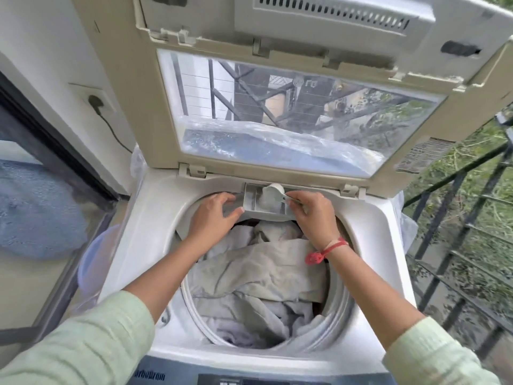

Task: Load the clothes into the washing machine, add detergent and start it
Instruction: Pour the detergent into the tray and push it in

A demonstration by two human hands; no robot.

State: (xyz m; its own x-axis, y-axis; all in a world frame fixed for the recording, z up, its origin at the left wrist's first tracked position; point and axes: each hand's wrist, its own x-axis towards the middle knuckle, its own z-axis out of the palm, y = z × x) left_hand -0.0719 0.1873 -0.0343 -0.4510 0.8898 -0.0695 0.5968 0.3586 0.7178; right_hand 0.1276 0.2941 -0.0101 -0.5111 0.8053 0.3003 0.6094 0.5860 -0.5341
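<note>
Detergent going into the drawer of the top-loader

Right hand (313,215) pinches a scoop (274,190) tipped over the detergent drawer (251,202); left hand (213,215), fingers loosely spread, seemingly steadies the drawer's edge. Clothes (261,279) fill the washing machine (155,218) drum.

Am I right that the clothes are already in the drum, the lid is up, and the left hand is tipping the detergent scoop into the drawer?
Not quite. In the head view the right hand holds the detergent scoop over the drawer; the left hand only rests at the drawer's edge. The clothes are in the drum and the lid is up.
</note>
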